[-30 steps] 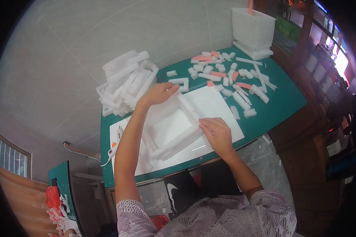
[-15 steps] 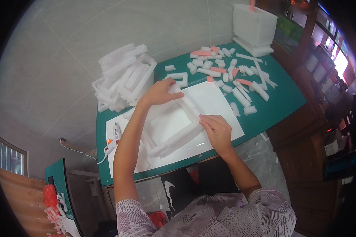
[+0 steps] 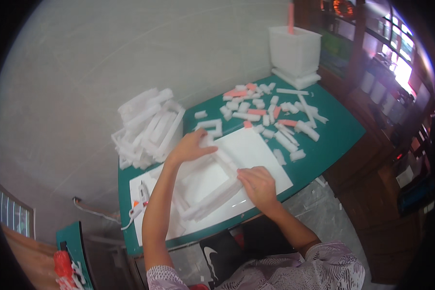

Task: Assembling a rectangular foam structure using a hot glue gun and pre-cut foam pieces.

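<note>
Craft workshop, seemingly: green worktable [image 3: 331, 140], glue gun [image 3: 143, 194], scattered foam offcuts [image 3: 246, 116], stacked foam frames [image 3: 152, 122].

Worn by the person [image 3: 285, 266] on the head, the left one of two wide fisheye cameras is looking forward and down at the green surface [image 3: 340, 128] from about arm's reach. It is showing both forearms [image 3: 157, 212] rising from the lower edge, and is also taking in the wall [image 3: 82, 58] beyond, with straight edges bending toward a dark rim.
</note>
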Demonstrator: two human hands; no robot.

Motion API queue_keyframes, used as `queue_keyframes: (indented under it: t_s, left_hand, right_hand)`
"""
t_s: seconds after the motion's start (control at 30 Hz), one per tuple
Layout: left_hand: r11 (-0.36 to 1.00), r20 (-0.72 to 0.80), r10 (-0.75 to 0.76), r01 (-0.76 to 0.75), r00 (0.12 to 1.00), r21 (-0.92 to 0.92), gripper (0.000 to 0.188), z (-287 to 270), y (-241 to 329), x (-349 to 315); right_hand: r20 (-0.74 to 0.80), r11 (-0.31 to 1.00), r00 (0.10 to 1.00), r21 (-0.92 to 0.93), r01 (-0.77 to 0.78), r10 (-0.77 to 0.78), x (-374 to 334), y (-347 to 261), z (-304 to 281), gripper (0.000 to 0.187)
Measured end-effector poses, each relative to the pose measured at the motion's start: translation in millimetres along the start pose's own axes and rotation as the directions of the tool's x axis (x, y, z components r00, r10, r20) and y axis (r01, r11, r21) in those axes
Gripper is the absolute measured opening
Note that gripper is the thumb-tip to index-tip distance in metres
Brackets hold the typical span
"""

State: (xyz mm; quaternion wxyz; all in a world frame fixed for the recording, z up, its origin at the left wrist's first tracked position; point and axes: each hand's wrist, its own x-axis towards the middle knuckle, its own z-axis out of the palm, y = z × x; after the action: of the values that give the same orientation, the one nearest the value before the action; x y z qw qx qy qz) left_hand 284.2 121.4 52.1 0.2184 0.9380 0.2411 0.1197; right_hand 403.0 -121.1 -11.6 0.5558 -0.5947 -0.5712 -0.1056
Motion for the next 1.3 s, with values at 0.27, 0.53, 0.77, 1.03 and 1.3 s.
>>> queue_keyframes:
  t_s: [0.27,0.53,0.77,1.03,1.3]
  left_hand:
    - [0.999,0.032,-0.024,0.026,0.999,-0.045,0.074,-2.8,9.1,-3.4]
    - [0.994,0.041,-0.040,0.044,0.998,-0.098,0.072,-0.1,7.3,2.4]
    - [0.994,0.036,-0.059,0.062,0.998,-0.090,0.073,0.3,1.3,3.4]
    - [0.994,-0.003,0.001,-0.002,1.000,-0.107,0.073,5.5,-0.5,-3.3]
    - [0.994,-0.001,0.004,-0.004,1.000,-0.113,0.073,5.0,-1.1,-3.8]
  right_hand:
    - [-0.049,0.998,0.998,0.045,-0.038,0.041,-7.5,3.9,3.6,0.013]
    - [-0.064,0.997,0.995,0.036,-0.068,0.070,-0.2,6.5,6.8,0.012]
    - [-0.070,0.989,0.991,-0.107,0.104,-0.112,23.9,9.3,16.0,0.010]
    - [-0.093,0.978,0.979,-0.123,0.170,-0.182,34.6,15.3,25.9,0.010]
    - [-0.084,0.987,0.985,-0.067,0.145,-0.150,43.3,19.0,34.6,0.013]
